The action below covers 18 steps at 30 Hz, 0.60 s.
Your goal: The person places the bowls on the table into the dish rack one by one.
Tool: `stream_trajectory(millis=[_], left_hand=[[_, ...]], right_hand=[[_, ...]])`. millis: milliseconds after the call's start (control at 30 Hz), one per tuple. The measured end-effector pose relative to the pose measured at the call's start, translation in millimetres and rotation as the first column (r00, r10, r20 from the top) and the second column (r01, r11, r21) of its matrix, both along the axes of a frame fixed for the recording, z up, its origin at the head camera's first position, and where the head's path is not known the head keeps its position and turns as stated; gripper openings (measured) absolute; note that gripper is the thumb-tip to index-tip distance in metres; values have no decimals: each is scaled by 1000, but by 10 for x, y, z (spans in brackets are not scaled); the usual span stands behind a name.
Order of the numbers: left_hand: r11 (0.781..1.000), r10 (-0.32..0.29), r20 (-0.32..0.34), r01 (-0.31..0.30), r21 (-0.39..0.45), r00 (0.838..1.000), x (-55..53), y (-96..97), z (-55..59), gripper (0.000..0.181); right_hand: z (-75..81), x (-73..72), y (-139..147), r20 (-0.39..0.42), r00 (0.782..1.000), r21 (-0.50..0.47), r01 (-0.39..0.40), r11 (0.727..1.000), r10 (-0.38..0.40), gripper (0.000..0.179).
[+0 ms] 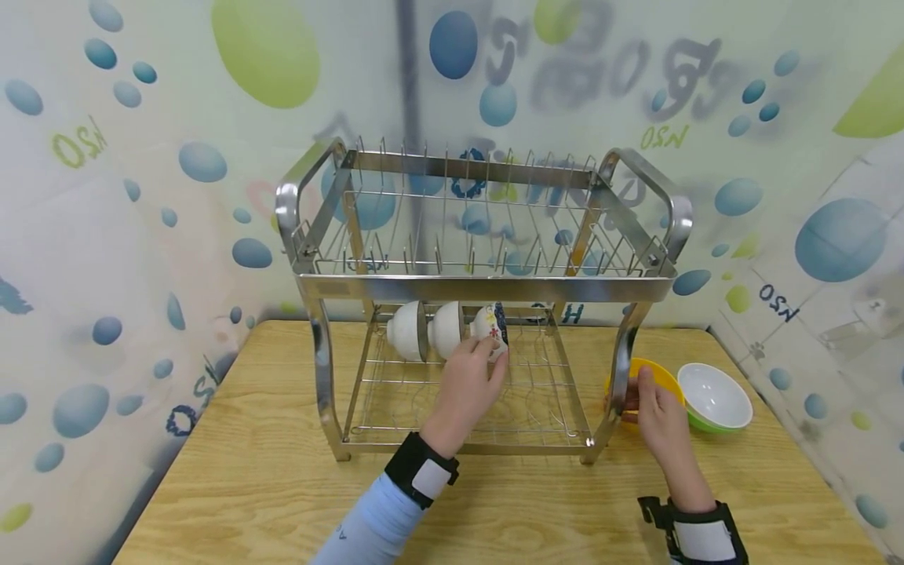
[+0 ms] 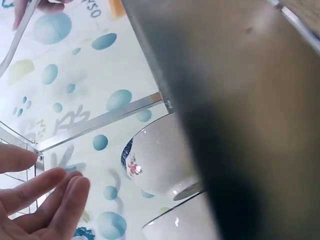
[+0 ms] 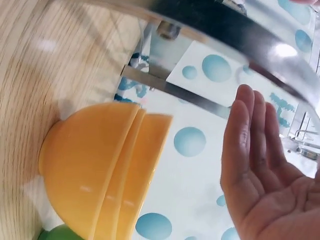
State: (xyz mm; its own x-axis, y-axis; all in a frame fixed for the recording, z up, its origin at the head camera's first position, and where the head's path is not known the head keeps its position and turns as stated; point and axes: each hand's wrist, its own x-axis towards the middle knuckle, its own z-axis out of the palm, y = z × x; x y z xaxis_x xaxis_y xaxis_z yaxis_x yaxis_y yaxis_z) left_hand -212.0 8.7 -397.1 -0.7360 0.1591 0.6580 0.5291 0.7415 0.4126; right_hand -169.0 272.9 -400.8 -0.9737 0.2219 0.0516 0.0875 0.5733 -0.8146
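A white bowl with a floral and dark blue band (image 1: 496, 320) stands on its side in the lower tier of a metal dish rack (image 1: 487, 289). Two white bowls (image 1: 406, 333) stand on edge to its left. My left hand (image 1: 466, 384) is beside the patterned bowl; the left wrist view shows a gap between its loosely bent fingers (image 2: 70, 205) and that bowl. Nothing is in that hand. To the right of the rack, my right hand (image 1: 660, 416) hovers over stacked yellow bowls (image 3: 85, 165). Its fingers are nearly straight and apart from them in the right wrist view.
A bowl white inside and green outside (image 1: 716, 399) sits to the right of the yellow ones. The rack's curved right leg (image 1: 621, 361) rises close to my right hand. The upper tier with its wire prongs overhangs the lower one. Everything stands on a wooden table (image 1: 268, 471).
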Motion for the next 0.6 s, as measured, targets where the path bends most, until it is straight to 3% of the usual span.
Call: stream_trajectory(millis=[133,333,600], left_hand=[[999,23,-17,-23,47,1000,48,-52,-75,16],[996,48,-4,-47,82,999,81,-160,-209,17],[989,88,20,-90,119,996,145,-292,-381,15]], right_hand=[[-36,-51,64,16,1000,-28,16,999,-15,77],[-115,-86,164,1,994,85,107,991,-108,75],[-180,-42,312,-30,968,275,247,929,-248,63]])
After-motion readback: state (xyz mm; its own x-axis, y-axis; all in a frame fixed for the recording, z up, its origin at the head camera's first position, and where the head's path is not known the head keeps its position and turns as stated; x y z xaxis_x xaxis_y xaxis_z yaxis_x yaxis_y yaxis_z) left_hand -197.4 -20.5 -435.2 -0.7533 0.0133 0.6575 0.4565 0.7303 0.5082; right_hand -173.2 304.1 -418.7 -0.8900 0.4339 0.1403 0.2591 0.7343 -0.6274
